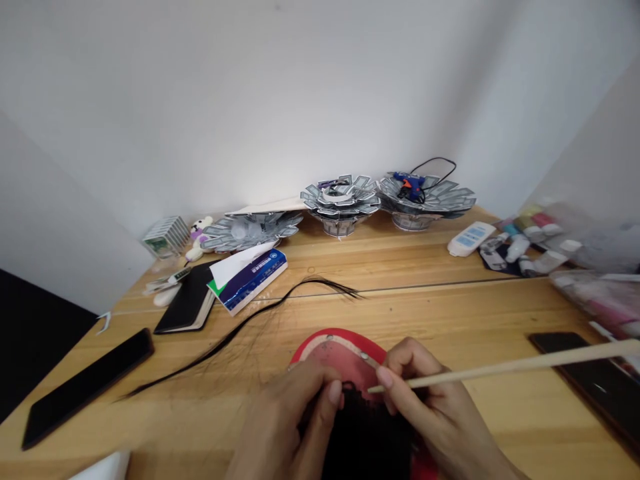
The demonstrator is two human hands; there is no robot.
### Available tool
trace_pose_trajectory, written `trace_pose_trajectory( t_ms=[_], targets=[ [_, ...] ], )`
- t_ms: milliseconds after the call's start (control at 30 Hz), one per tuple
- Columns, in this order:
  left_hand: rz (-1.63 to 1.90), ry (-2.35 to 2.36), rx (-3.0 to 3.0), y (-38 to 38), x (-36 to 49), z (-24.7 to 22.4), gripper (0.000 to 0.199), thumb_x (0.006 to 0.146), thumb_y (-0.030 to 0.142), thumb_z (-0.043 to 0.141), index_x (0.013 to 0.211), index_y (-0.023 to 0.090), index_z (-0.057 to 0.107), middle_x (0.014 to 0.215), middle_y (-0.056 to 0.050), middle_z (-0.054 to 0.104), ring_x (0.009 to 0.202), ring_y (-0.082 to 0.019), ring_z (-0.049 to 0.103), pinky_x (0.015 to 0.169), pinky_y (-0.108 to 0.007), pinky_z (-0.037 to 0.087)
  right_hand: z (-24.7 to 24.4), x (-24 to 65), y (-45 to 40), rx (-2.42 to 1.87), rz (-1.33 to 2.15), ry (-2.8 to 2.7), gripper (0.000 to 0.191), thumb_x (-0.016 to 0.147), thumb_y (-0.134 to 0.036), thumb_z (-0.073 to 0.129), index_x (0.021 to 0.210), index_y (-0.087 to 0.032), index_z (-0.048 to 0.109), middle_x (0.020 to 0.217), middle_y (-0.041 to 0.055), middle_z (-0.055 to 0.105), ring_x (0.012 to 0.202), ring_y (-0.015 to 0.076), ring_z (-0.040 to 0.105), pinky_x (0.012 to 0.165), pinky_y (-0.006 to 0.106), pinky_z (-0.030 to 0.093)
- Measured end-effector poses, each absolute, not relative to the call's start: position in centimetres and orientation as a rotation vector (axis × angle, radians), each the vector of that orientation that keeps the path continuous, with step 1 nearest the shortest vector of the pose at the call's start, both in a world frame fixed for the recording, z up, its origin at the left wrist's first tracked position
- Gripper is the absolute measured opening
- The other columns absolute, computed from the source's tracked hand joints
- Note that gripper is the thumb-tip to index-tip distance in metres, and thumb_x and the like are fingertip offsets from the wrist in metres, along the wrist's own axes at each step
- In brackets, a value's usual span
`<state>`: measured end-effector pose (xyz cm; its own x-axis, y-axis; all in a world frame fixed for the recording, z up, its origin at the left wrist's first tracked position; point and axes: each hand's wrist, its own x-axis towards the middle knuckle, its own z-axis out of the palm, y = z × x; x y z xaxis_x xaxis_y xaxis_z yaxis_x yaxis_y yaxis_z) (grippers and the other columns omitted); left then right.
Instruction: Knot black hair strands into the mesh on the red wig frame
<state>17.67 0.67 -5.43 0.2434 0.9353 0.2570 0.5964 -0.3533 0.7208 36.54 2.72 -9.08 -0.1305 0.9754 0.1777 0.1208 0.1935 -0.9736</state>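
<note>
Our right hand (pixel 430 403) pinches a thin wooden stick (pixel 500 365); our left hand (pixel 285 423) curls against the red-rimmed pad (pixel 330 337), its grip unclear. Black hair (pixel 367 437) covers the pad's lower part, its pink upper part bare.

Wooden stick (pixel 500 367), probably the rightward obstacle

Blue glue gun (pixel 408 183) on folded-card bowl (pixel 450 199)
</note>
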Motion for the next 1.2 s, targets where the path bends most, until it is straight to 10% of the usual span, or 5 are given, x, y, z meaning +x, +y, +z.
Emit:
trace_pose_trajectory(
  t_ms=[400,1200],
  targets=[
    [0.468,1.512,2.213,1.1,18.5,-4.8,0.031,0.096,0.022,0.034,0.07,0.022,0.05,0.063,0.001,0.062,0.053,-0.014,0.057,0.05,-0.024,0.032,-9.1,36.8,2.7,-1.075,1.254,-1.401,0.034,0.095,-0.043,0.058,0.068,-0.023,0.051,0.063,-0.0034,0.054,0.06,0.015,0.051,0.055,0.025,0.039],
    [-0.377,1.483,2.576,1.2,20.1,-2.8,0.029,0.076,0.0,0.042,0.091,0.019,0.059,0.084,-0.008,0.071,0.066,-0.028,0.07,0.056,-0.046,0.061,-8.9,37.1,3.3,-1.006,1.367,-1.347,0.034,0.094,-0.043,0.062,0.069,-0.022,0.052,0.061,-0.0037,0.06,0.061,0.0152,0.06,0.059,0.025,0.045]
  ],
)
